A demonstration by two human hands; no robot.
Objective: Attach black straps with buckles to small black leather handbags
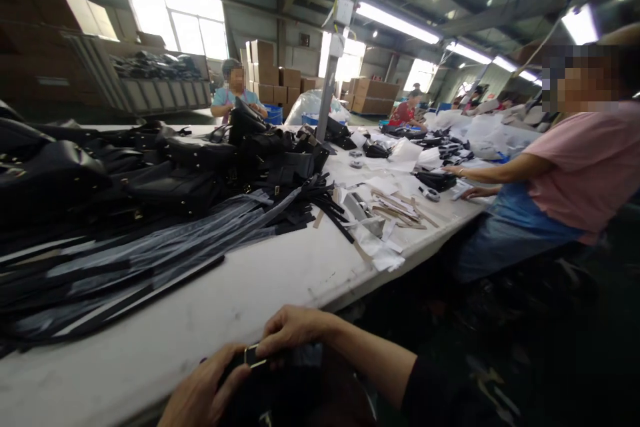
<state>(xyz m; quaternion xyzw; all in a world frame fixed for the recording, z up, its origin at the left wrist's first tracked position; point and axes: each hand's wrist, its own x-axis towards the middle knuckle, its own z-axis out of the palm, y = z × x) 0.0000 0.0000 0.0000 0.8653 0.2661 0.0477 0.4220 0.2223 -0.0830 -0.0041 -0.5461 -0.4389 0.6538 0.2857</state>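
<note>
Low in the view, at the near edge of the table, my two hands meet at a small gold-coloured metal buckle (256, 363). My left hand (203, 387) pinches the buckle's left side between thumb and fingers. From the right, my right hand (295, 328) closes on the black strap at the buckle, thumb on top. Dark material below my hands, probably a black bag, is mostly lost in shadow. Black straps (165, 280), some in clear plastic, lie along the table beyond my left hand.
Black bags (170, 180) are heaped on the white table (280, 273). A metal post (327, 93) rises from it. Paper scraps and cardboard strips (400, 207) lie to the right. A co-worker in a pink shirt (590, 167) works at the right edge; others sit farther back.
</note>
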